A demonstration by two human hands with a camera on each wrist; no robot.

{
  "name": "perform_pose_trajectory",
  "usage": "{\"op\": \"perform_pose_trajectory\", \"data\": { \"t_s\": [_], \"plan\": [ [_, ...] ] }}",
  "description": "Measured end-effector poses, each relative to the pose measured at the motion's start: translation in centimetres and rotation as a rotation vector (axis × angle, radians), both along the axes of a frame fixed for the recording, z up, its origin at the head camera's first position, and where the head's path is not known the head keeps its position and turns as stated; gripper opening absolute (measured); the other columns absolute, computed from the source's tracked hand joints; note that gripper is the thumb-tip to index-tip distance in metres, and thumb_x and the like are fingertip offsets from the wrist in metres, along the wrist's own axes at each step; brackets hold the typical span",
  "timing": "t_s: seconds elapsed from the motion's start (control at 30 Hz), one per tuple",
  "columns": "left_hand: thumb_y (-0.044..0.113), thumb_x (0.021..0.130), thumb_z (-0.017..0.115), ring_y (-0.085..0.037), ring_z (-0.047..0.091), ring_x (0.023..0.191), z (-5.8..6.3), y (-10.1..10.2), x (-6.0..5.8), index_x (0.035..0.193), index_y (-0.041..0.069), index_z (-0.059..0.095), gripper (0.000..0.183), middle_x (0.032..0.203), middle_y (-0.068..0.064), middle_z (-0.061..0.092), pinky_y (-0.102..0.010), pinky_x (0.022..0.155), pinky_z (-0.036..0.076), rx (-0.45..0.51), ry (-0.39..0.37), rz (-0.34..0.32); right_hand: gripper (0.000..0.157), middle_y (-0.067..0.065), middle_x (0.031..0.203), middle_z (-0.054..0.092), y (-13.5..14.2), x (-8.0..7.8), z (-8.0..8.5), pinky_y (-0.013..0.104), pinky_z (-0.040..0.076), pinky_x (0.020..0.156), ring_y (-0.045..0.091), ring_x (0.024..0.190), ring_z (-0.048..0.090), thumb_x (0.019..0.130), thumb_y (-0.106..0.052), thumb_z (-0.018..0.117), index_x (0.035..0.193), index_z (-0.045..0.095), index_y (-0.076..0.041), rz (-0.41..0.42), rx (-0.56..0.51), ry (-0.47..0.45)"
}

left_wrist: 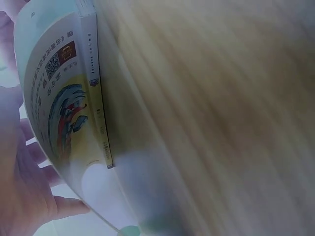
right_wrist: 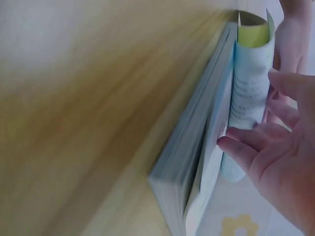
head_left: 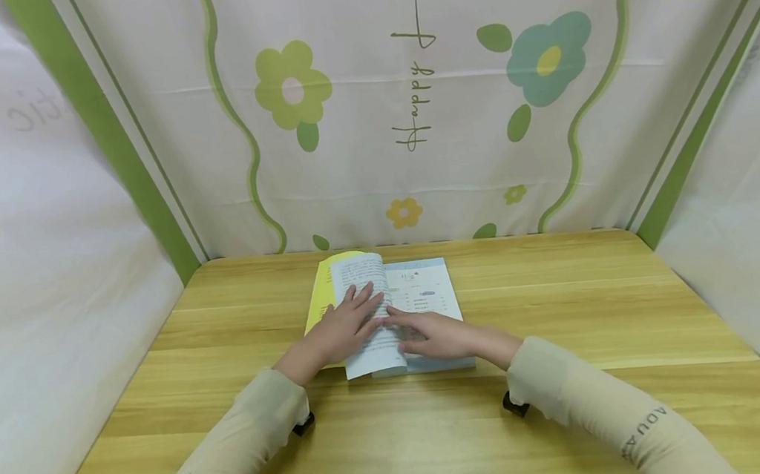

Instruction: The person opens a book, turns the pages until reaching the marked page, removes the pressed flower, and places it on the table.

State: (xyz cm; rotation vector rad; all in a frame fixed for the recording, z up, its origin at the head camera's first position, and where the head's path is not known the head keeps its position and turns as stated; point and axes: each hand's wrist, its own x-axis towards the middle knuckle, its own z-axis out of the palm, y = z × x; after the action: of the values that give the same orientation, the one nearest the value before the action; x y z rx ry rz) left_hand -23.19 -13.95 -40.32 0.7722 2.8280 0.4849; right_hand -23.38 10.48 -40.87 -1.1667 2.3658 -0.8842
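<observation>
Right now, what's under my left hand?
Your left hand lies over a printed page of the open book; a yellow sheet shows past that page's left edge. Whatever print lies directly beneath the hand is covered.

A wood-grain tabletop [head_left: 410,443] with rounded far corners stands before a white floral-print fabric curtain [head_left: 354,168] lettered "Happy" sideways, green-edged white fabric side walls [head_left: 49,293] flanking it left and right
</observation>
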Motion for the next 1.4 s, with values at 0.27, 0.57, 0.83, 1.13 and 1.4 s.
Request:
{"op": "perform_pose_trajectory", "data": {
  "t_s": [0.27,0.57,0.83,1.13,1.4],
  "plan": [
    [0.047,0.11,0.04,-0.036,0.006,0.156,-0.3,-0.1,-0.1,0.164,0.021,0.027,0.061,0.171,-0.006,0.013,-0.075,0.112,0.017,-0.062,0.018,0.028,0.057,0.012,0.166,0.028,1.7,-0.3,0.5,0.049,0.034,0.116,0.03,0.148,0.035,0.108,-0.027,0.056,0.159,0.038,-0.011,0.035,0.105,-0.005],
    [0.054,0.108,0.041,-0.048,0.013,0.152,-0.1,-0.5,0.0,0.163,0.032,0.03,0.06,0.17,-0.012,0.014,-0.079,0.107,0.024,-0.078,0.07,0.076,0.064,0.013,0.164,0.032,4.0,-0.2,0.4,0.051,0.028,0.119,0.032,0.151,0.029,0.094,-0.031,0.077,0.15,0.053,-0.011,0.052,0.229,0.008],
    [0.06,0.105,0.042,-0.055,0.014,0.149,0.4,-0.5,0.0,0.163,0.033,0.03,0.065,0.171,-0.011,0.012,-0.081,0.104,0.025,-0.134,0.072,0.117,0.07,0.013,0.165,0.031,5.0,-0.1,-0.2,0.052,0.023,0.121,0.034,0.153,0.024,0.09,-0.029,0.082,0.15,0.053,-0.009,0.091,0.231,0.065],
    [0.057,0.106,0.043,-0.054,0.009,0.15,0.0,-1.0,-0.2,0.164,0.032,0.028,0.065,0.171,-0.01,0.009,-0.079,0.108,0.019,-0.161,0.082,0.11,0.066,0.015,0.164,0.032,5.9,-0.1,0.2,0.053,0.025,0.12,0.035,0.152,0.027,0.091,-0.024,0.08,0.149,0.054,-0.008,0.074,0.239,0.046],
    [0.048,0.108,0.043,-0.049,0.005,0.152,0.2,-1.4,-0.1,0.164,0.032,0.028,0.06,0.171,-0.009,0.006,-0.081,0.107,0.019,-0.161,0.055,0.119,0.058,0.014,0.164,0.032,6.1,-0.2,0.8,0.052,0.027,0.119,0.033,0.151,0.029,0.094,-0.028,0.077,0.145,0.058,-0.009,0.057,0.269,0.015]
  ]
}}
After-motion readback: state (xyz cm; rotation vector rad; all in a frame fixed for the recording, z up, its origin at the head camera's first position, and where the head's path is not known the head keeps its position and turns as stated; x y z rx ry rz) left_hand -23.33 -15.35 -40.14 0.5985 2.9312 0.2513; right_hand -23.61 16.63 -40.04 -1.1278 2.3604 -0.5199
